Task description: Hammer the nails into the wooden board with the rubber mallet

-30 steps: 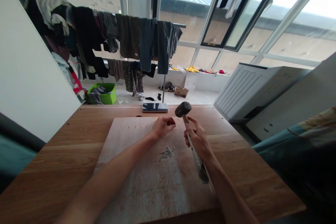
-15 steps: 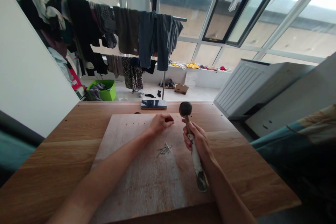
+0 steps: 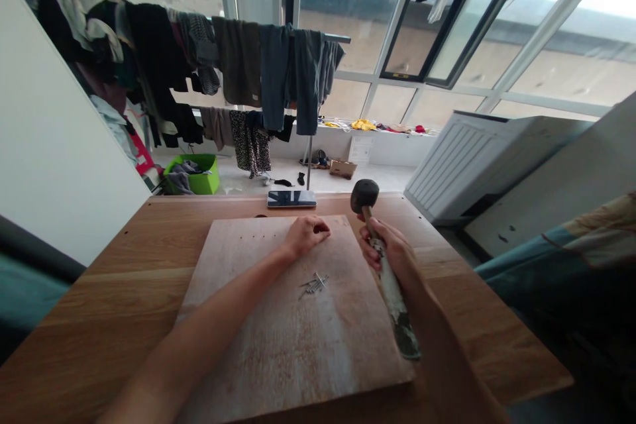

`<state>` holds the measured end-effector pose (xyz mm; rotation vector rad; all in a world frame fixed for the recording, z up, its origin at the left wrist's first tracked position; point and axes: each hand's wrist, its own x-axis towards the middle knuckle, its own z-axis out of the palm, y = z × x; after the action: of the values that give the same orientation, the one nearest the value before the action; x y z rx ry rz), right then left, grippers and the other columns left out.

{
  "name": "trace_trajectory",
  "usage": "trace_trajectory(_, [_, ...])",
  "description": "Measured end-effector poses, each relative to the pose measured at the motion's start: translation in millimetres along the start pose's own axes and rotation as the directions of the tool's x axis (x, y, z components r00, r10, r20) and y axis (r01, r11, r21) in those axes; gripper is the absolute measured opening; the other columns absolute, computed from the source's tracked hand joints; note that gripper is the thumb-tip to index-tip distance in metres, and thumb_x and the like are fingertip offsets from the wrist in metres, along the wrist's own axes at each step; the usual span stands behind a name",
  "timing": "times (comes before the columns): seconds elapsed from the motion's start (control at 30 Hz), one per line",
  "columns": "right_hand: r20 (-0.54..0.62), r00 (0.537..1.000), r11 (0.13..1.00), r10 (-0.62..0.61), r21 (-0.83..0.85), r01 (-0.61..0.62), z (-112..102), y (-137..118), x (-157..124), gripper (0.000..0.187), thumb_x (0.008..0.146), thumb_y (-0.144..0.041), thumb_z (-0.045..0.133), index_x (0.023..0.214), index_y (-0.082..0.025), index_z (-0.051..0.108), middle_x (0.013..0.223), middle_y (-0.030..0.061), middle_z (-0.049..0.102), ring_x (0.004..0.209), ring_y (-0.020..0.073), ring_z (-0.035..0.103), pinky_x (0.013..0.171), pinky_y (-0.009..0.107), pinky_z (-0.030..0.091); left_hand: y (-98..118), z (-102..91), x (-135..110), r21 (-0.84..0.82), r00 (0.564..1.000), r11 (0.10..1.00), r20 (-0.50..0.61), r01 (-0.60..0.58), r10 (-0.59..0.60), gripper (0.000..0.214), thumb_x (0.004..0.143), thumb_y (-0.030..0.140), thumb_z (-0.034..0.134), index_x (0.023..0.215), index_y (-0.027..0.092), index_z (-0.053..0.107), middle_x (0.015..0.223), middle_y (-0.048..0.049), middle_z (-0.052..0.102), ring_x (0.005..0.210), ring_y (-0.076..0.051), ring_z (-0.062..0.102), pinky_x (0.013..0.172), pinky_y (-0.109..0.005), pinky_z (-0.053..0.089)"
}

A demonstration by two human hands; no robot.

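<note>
The left hand (image 3: 304, 236) rests on the far part of the wooden board (image 3: 278, 331), its fingers pinched together at the tips as if steadying a nail; the nail itself is too small to make out, so what that grip has hold of cannot be told. The right hand (image 3: 392, 253) is wrapped fully round the handle of the hammer (image 3: 382, 258), whose dark head is raised over the board's far right corner, off to the right of the pinching fingers.

To strike well, the head should probably be brought in line above the pinched fingertips first. Light taps are the safer start, with the fingers kept low and clear of the head's path. A loose pile of nails (image 3: 314, 284) lies mid-board, near both hands. The board sits flat on the desk (image 3: 124, 265), a phone (image 3: 291, 199) beyond it.
</note>
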<state>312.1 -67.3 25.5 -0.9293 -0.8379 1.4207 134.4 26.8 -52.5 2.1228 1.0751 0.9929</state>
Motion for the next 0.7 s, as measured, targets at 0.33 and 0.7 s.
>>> trace_trajectory(0.33, [0.027, 0.999, 0.996, 0.027, 0.084, -0.029, 8.0, 31.5, 32.4, 0.03, 0.075, -0.037, 0.072, 0.094, -0.016, 0.061, 0.067, -0.005, 0.052, 0.036, 0.0034, 0.035, 0.025, 0.016, 0.025, -5.1, 1.4, 4.7, 0.119, 0.999, 0.993, -0.03, -0.013, 0.017, 0.005, 0.078, 0.014, 0.074, 0.082, 0.016, 0.075, 0.077, -0.0022, 0.07, 0.069, -0.014, 0.062, 0.066, -0.023, 0.046])
trace_trajectory(0.7, [0.029, 1.0, 1.0, 0.002, 0.03, -0.003, 10.7, 43.7, 32.3, 0.037, 0.072, -0.041, 0.074, 0.097, -0.016, 0.063, 0.064, -0.0058, 0.055, 0.034, 0.0046, 0.038, 0.025, 0.017, 0.028, -9.3, 3.4, 13.4, 0.107, 0.998, 0.994, -0.057, -0.022, 0.028, 0.003, 0.078, 0.015, 0.072, 0.08, 0.016, 0.075, 0.074, -0.0017, 0.07, 0.067, -0.013, 0.062, 0.065, -0.023, 0.047])
